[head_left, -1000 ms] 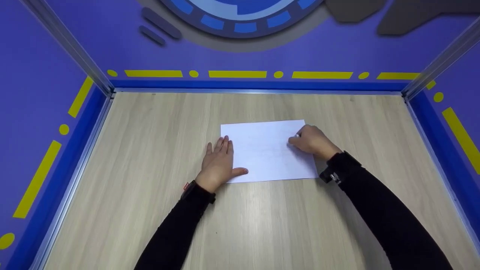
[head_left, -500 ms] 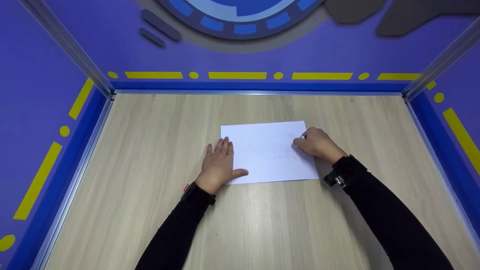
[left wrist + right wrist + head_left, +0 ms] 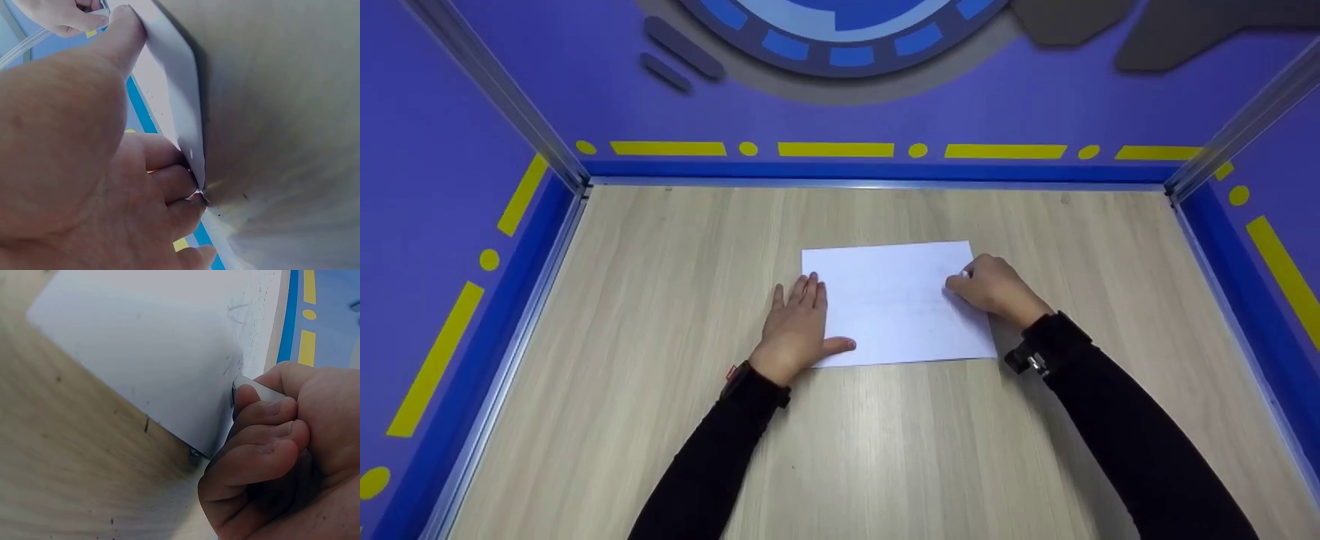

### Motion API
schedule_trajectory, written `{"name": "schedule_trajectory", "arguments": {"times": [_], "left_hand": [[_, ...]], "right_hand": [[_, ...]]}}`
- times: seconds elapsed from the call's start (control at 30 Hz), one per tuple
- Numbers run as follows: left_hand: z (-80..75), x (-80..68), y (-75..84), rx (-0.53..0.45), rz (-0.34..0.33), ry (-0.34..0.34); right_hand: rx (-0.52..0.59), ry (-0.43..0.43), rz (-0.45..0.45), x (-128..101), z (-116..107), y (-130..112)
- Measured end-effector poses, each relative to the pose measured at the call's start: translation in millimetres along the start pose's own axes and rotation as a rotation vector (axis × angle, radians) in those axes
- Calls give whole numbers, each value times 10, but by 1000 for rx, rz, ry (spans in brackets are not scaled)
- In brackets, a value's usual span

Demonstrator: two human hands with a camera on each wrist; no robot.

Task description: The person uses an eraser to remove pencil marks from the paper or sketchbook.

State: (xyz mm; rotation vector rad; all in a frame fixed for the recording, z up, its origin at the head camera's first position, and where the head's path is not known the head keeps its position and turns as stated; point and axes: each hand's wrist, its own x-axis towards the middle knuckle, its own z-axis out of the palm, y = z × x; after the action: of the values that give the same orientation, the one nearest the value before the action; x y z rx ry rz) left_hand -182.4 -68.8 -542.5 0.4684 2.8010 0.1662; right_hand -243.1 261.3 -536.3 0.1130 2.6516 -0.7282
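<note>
A white sheet of paper (image 3: 896, 319) lies on the wood-grain table. My left hand (image 3: 795, 330) rests over its left edge, fingers straight and thumb spread onto the sheet. Near the right edge, my right hand (image 3: 996, 286) pinches a small white eraser (image 3: 260, 390), its dark-smudged end down at the paper. Curled fingers hide most of the eraser. Faint grey pencil marks (image 3: 238, 313) show on the sheet beside it in the right wrist view. From the left wrist, the paper's near edge (image 3: 194, 112) appears slightly raised between thumb and fingers.
Dark crumbs (image 3: 147, 423) dot the paper's border and the table in the right wrist view. Purple panels (image 3: 840, 120) with yellow dashes enclose the table (image 3: 855, 450) at the back and both sides, with metal rails (image 3: 877, 183) along their foot.
My right hand has shifted slightly right and toward me along the sheet with the eraser, then stayed nearly in place. The left hand and paper stay where they were.
</note>
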Motion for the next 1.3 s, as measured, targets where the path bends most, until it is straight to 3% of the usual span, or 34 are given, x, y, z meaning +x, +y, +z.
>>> {"name": "schedule_trajectory", "arguments": {"times": [0.47, 0.7, 0.87, 1.3], "left_hand": [[-46, -11, 30, 8, 4, -3], [-37, -12, 33, 45, -13, -20], [-38, -15, 26, 52, -21, -37], [-50, -30, 31, 44, -7, -17]], "right_hand": [[-37, 41, -14, 12, -4, -8], [-67, 15, -4, -9, -6, -117], [-45, -37, -15, -44, 138, -369], [-28, -198, -142, -93, 635, -1308]]}}
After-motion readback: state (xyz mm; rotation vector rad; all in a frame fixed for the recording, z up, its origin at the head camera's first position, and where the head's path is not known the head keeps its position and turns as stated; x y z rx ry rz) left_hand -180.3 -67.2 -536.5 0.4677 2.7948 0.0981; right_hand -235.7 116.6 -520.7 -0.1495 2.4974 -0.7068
